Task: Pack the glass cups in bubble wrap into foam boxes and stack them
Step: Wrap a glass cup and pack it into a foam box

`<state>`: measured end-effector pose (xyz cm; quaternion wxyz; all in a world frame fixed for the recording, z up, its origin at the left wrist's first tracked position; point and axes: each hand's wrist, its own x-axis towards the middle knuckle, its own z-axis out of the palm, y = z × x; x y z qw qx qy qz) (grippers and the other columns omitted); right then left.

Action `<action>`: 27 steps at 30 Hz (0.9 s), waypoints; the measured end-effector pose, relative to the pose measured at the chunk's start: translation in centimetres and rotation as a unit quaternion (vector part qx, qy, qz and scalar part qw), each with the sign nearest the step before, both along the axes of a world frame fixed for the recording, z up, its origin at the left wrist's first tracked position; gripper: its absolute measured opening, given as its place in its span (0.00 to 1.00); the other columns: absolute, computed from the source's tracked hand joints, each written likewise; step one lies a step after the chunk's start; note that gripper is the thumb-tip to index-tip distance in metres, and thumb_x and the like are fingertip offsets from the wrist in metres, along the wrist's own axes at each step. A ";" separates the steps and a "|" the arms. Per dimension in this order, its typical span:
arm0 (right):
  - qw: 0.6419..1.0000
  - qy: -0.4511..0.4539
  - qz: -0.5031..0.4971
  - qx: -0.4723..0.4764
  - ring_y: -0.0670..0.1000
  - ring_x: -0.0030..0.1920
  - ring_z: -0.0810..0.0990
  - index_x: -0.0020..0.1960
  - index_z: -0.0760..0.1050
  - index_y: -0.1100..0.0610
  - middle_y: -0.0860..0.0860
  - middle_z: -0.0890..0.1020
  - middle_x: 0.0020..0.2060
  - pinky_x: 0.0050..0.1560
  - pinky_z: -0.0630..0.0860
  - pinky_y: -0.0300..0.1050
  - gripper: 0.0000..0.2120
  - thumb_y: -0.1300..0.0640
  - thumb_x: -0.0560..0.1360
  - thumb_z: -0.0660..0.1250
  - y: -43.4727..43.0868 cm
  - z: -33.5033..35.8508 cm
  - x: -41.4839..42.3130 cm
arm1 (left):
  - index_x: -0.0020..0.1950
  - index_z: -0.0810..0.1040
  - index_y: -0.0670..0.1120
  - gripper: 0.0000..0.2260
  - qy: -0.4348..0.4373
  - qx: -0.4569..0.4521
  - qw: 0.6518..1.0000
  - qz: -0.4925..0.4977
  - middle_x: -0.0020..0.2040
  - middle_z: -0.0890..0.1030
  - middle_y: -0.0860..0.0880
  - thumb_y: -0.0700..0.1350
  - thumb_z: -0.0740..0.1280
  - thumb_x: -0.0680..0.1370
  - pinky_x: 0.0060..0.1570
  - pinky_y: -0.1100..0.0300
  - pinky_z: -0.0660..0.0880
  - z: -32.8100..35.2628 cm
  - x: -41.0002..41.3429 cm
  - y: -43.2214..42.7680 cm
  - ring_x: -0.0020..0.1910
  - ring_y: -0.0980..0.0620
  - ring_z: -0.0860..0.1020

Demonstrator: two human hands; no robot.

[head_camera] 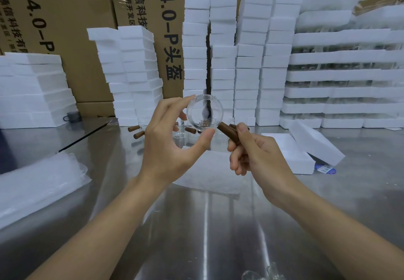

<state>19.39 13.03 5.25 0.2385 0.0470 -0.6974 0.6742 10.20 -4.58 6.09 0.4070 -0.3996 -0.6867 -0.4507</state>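
— Where's the clear round glass cup (205, 113) with the brown wooden handle (227, 132)?
— Above the flat white wrap sheet (207, 177): your right hand (253, 155) grips its handle, your left hand (166, 148) pinches its rim. White foam box stacks (225, 61) rise behind that sheet.

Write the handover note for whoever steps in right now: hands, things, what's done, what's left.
Hands: left hand pinches the glass cup by its body; right hand grips its wooden handle.
Things: bubble wrap sheet lies flat under the hands; foam box waits on the right, other cups behind.
Done: cannot tell; foam box stacks stand at the back.
Left: wrap this cup, box it, stack it, then the rest.
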 end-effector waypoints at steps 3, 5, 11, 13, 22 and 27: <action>1.000 -0.002 0.001 -0.002 0.50 0.27 0.75 0.34 0.82 0.49 0.57 0.81 0.28 0.30 0.73 0.37 0.27 0.35 0.82 0.59 0.1 0.0 0.0 | 0.71 0.80 0.43 0.27 0.002 0.000 1.000 0.002 0.62 0.79 0.47 0.56 0.74 0.77 0.53 0.68 0.72 0.0 0.1 0.0 0.56 0.58 0.76; 1.000 -0.001 0.003 -0.002 0.50 0.27 0.75 0.34 0.82 0.49 0.57 0.81 0.28 0.30 0.73 0.37 0.27 0.34 0.82 0.59 0.1 0.0 0.0 | 0.71 0.80 0.43 0.27 0.006 0.002 1.000 0.004 0.62 0.79 0.47 0.56 0.75 0.76 0.53 0.68 0.71 0.1 0.2 0.1 0.55 0.58 0.77; 1.000 0.000 0.012 -0.010 0.51 0.29 0.77 0.36 0.82 0.50 0.58 0.81 0.29 0.30 0.73 0.38 0.26 0.36 0.83 0.59 0.4 -0.2 -0.2 | 0.71 0.80 0.43 0.27 0.015 0.001 1.000 0.005 0.62 0.79 0.48 0.55 0.77 0.76 0.53 0.70 0.71 0.2 0.3 0.1 0.53 0.57 0.77; 0.999 -0.011 0.032 -0.024 0.52 0.31 0.78 0.38 0.83 0.52 0.59 0.83 0.32 0.30 0.73 0.39 0.25 0.38 0.83 0.61 0.7 -0.2 -0.2 | 0.71 0.80 0.42 0.27 0.015 -0.004 1.000 0.000 0.63 0.79 0.47 0.55 0.76 0.76 0.54 0.70 0.70 0.2 0.2 0.0 0.55 0.57 0.77; 0.994 -0.041 0.099 -0.012 0.51 0.36 0.80 0.51 0.86 0.53 0.53 0.84 0.42 0.33 0.73 0.40 0.15 0.44 0.81 0.66 1.6 -0.8 -0.7 | 0.78 0.75 0.47 0.30 -0.009 -0.078 0.996 -0.044 0.69 0.77 0.54 0.52 0.75 0.76 0.57 0.70 0.71 -0.4 -0.5 -0.1 0.63 0.55 0.79; 0.997 0.015 -0.017 0.073 0.51 0.32 0.81 0.50 0.84 0.48 0.51 0.85 0.41 0.31 0.73 0.39 0.07 0.51 0.84 0.67 2.1 -1.5 -1.1 | 0.77 0.73 0.59 0.31 -0.124 -0.080 0.986 -0.071 0.66 0.78 0.63 0.61 0.75 0.75 0.52 0.68 0.78 -1.2 -1.2 0.4 0.62 0.57 0.81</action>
